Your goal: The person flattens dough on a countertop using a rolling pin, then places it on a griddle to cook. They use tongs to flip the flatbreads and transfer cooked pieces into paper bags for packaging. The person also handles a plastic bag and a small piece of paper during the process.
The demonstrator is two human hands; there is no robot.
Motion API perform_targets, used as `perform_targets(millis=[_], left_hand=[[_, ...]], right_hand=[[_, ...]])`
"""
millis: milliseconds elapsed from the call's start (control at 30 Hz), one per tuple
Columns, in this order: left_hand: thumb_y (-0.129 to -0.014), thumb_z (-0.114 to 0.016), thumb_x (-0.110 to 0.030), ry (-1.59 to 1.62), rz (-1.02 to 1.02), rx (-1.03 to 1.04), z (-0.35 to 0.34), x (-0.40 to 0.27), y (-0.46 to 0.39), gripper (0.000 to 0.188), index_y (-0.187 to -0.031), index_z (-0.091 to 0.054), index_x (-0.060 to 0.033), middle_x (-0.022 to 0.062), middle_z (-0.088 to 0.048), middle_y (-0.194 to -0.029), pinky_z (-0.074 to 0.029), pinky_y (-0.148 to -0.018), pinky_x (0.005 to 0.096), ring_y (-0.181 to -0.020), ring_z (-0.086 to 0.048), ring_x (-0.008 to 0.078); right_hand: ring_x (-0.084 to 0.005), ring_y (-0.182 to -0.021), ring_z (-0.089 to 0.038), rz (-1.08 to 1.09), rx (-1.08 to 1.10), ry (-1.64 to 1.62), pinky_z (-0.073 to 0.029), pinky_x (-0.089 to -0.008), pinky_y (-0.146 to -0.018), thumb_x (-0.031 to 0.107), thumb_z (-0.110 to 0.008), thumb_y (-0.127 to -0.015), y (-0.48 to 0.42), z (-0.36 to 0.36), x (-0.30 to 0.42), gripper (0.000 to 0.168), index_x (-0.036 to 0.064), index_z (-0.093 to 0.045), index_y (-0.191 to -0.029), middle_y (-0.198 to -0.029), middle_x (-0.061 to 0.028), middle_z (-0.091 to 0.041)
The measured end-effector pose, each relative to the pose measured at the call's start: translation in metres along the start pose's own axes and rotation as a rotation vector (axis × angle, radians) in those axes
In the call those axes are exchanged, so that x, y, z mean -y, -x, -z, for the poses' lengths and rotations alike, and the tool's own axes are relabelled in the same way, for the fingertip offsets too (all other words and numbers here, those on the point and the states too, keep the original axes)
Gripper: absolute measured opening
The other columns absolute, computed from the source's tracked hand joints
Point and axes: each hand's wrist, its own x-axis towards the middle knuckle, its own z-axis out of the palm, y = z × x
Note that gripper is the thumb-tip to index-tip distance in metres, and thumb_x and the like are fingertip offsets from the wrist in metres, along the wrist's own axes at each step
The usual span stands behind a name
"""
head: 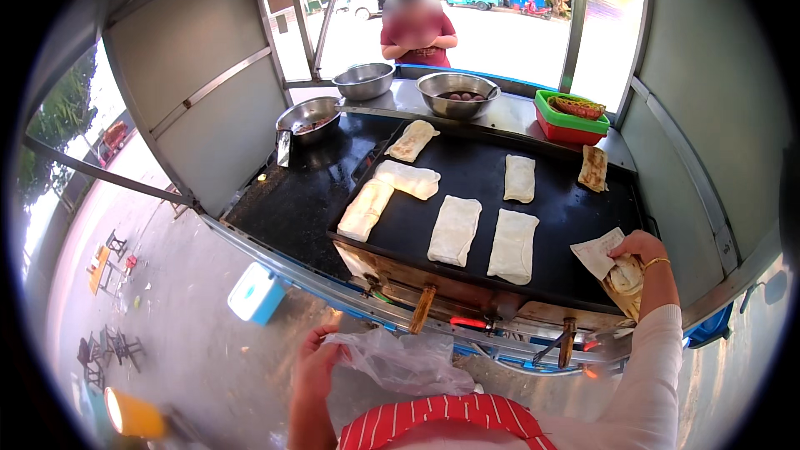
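Note:
My left hand (pixel 317 359), below the griddle's front edge, pinches the rim of a thin clear plastic bag (pixel 400 362) that hangs loosely to the right. My right hand (pixel 640 250), with a bracelet at the wrist, grips a piece of white paper (pixel 595 253) at the griddle's right front corner. Just beneath that hand are flatbreads (pixel 627 278), partly hidden by it and the paper. Several pale folded flatbreads, such as this front one (pixel 455 231), lie on the black griddle (pixel 475 169). A browned flatbread (pixel 593 169) lies near the back right.
Steel bowls (pixel 459 97) stand along the back shelf, one with round items in dark liquid. A green and red basket (pixel 572 119) sits at the right. Wooden handles (pixel 423 309) jut from the griddle's front. A person (pixel 419 28) stands beyond the shelf.

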Motion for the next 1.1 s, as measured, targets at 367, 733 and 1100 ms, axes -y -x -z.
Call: perform_targets(millis=[367,733,1100], left_hand=[[-0.086,-0.063,-0.008,-0.301,0.030,-0.118,-0.018,-0.010,0.000,0.022,-0.106,-0.057,-0.0043,0.0011,-0.060,-0.077,-0.042,-0.054,0.0221,-0.060,-0.053,0.0083],[-0.094,-0.059,-0.016,-0.546,-0.091,0.178,-0.051,-0.025,-0.020,0.022,-0.108,-0.066,-0.0001,-0.0002,-0.065,-0.088,-0.046,-0.071,0.0223,-0.080,-0.057,0.0055],[-0.096,-0.058,-0.018,-0.601,-0.051,0.447,-0.016,-0.058,0.028,0.028,-0.121,-0.067,-0.0068,-0.0064,-0.063,-0.086,-0.043,-0.063,0.0182,-0.076,-0.051,0.0023]], right_hand=[[-0.0367,-0.098,-0.063,0.334,-0.323,0.539,-0.051,-0.0384,-0.084,0.014,-0.085,-0.047,0.029,-0.044,0.030,0.059,-0.003,-0.054,-0.095,-0.098,-0.0232,-0.064],[-0.0285,-0.097,-0.067,0.547,0.624,-1.051,-0.052,-0.0368,-0.090,-0.006,-0.076,-0.052,0.231,-0.097,0.104,0.085,-0.007,-0.046,-0.132,-0.113,-0.0176,-0.065],[-0.0265,-0.098,-0.065,0.236,1.076,-1.247,-0.052,-0.0354,-0.089,0.010,-0.070,-0.075,0.282,-0.346,0.084,0.059,-0.002,-0.050,-0.129,-0.113,-0.0163,-0.063]])
